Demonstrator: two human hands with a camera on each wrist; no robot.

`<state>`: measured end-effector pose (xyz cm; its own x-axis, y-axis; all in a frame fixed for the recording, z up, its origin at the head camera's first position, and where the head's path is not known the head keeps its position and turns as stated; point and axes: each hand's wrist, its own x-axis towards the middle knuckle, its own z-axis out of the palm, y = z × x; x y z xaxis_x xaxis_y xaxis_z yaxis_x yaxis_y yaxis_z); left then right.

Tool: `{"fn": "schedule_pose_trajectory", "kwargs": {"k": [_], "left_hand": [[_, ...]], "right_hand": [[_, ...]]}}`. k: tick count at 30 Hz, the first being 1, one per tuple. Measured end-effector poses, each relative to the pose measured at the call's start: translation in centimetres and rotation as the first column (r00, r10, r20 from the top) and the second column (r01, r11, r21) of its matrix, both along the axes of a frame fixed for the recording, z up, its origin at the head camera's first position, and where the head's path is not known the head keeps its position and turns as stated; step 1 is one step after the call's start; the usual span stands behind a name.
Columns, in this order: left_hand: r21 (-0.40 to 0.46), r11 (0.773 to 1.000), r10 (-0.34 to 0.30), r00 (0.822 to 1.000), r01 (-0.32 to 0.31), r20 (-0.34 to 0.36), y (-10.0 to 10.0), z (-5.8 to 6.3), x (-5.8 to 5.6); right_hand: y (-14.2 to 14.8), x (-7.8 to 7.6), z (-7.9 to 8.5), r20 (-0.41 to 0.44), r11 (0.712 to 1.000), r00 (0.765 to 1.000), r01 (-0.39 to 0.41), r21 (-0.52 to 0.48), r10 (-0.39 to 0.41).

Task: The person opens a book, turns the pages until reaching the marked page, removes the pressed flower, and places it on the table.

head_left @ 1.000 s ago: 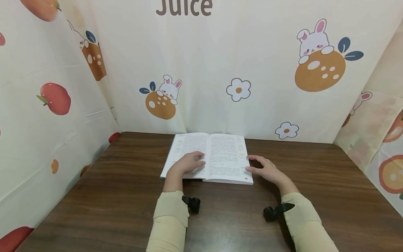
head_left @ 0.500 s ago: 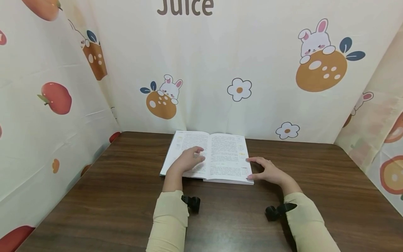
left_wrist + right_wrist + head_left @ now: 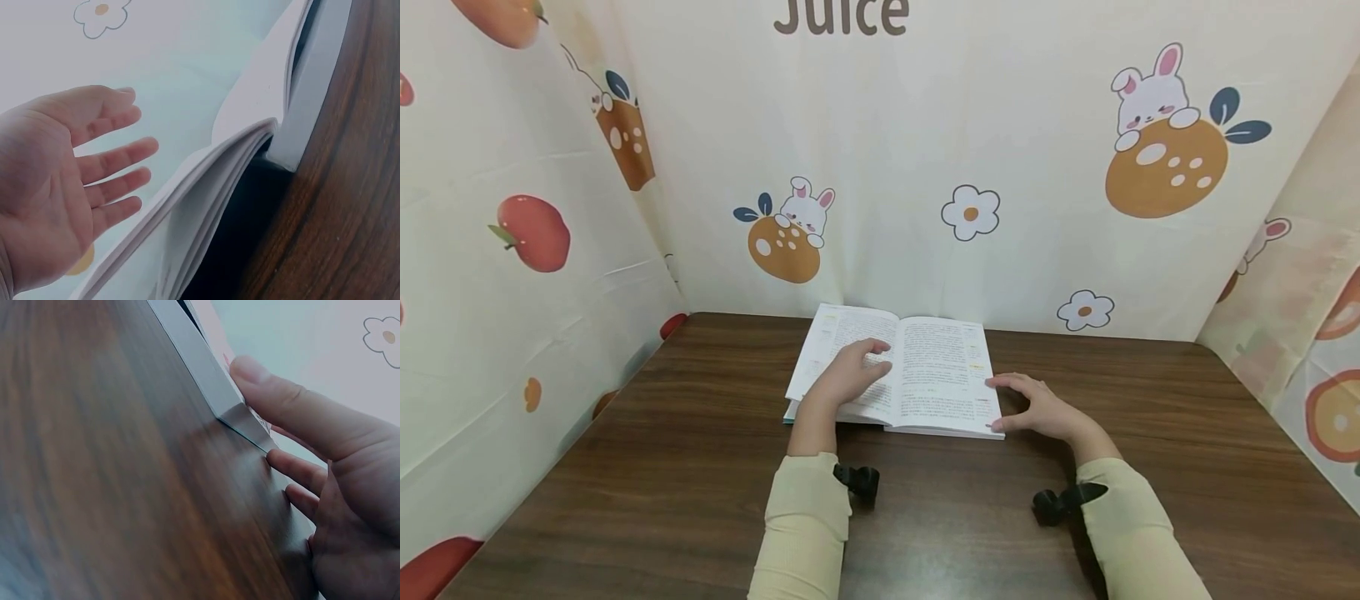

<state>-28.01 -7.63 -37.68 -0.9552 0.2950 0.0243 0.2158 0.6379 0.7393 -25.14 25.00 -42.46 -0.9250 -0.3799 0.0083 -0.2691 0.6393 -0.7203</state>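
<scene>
An open book (image 3: 936,367) with printed pages lies at the far side of the table. My left hand (image 3: 844,373) is over its left page (image 3: 820,354), palm turned to the right, fingers relaxed and apart. In the left wrist view no page lies between the fingers of that hand (image 3: 56,169), and a bundle of left pages (image 3: 206,206) arches up, away from the dark cover (image 3: 244,206). At the right edge my right hand (image 3: 1041,408) holds the near corner. In the right wrist view its thumb (image 3: 256,372) lies on the page corner, fingers at the cover's edge.
The brown wooden table (image 3: 955,533) spreads around the book. Behind it hangs a white cloth (image 3: 895,167) with printed fruit and rabbits, with more cloth on both sides. A black wrist camera (image 3: 859,483) sits on the left sleeve, another camera (image 3: 1052,507) on the right.
My left hand has moved up and slightly right over the left page. The left pages have risen from the cover. My right hand has slid slightly nearer the book's front corner, thumb lower.
</scene>
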Motion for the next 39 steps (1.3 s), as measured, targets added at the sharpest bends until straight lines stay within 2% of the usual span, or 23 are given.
{"fn": "schedule_pose_trajectory", "kwargs": {"k": [10, 16, 20, 25, 31, 36, 39], "left_hand": [[-0.031, 0.999, -0.043, 0.998, 0.042, -0.04, 1.3, 0.5, 0.2], [-0.114, 0.986, -0.129, 0.99, 0.121, -0.06, 3.5, 0.3, 0.7], [-0.184, 0.966, -0.195, 0.98, 0.184, -0.046, 5.2, 0.0, 1.1], [-0.286, 0.926, -0.258, 0.966, 0.246, -0.006, 6.7, -0.5, 1.5], [-0.371, 0.891, -0.283, 0.959, 0.261, -0.006, 7.2, -0.9, 1.7], [-0.441, 0.853, -0.326, 0.945, 0.28, -0.031, 7.2, -1.3, 1.9], [-0.454, 0.845, -0.337, 0.941, 0.283, -0.039, 7.2, -1.3, 1.8]], "right_hand": [[-0.3, 0.0, 0.1, 0.015, 0.998, 0.998, 0.064, 0.01, -0.065], [-0.6, -0.1, -0.1, -0.02, 0.991, 0.992, 0.129, 0.033, -0.129], [-0.9, -0.2, -0.3, -0.041, 0.985, 0.985, 0.168, 0.048, -0.166], [-1.1, -0.4, -0.5, -0.068, 0.98, 0.981, 0.188, 0.059, -0.184], [-1.4, -0.4, -0.6, -0.088, 0.974, 0.973, 0.218, 0.052, -0.213], [-1.7, -0.4, -0.6, -0.088, 0.968, 0.966, 0.247, 0.035, -0.244], [-1.8, -0.4, -0.6, -0.086, 0.965, 0.962, 0.261, 0.033, -0.257]]}}
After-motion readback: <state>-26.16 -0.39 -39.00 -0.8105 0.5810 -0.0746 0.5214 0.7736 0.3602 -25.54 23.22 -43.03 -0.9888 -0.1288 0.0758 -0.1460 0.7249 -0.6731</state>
